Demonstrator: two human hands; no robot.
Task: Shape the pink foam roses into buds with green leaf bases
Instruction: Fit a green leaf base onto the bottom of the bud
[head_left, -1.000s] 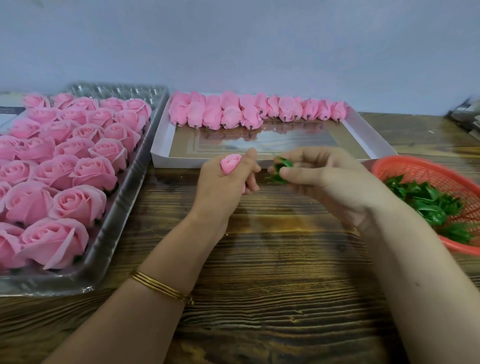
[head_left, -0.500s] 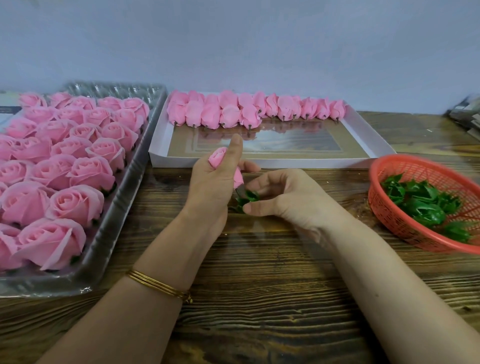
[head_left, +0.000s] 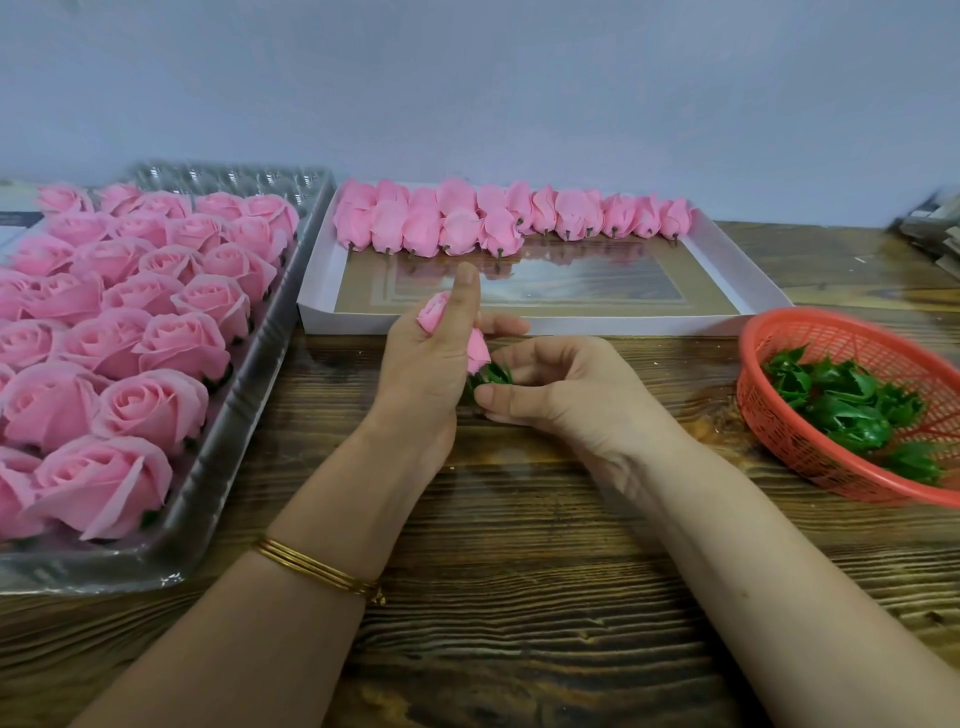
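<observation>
Right now the left hand (head_left: 431, 379) is wrapped around a pink foam rose (head_left: 431, 314), with the thumb straight up along it. The rolled bud lies on a slant: its tip points up and away past the left fingers, and its stem end points down toward the right hand (head_left: 571, 400). The right fingers pinch a green leaf base (head_left: 497, 373) that touches that lower end, just right of the left palm. The leaf base probably has to slide up along the bud's long axis toward the left fingers, and the right hand is the one placed to push it. Spare leaf bases sit in a red basket (head_left: 769, 415), well to the right of the right fingers. No brand, label or writing can be read.
</observation>
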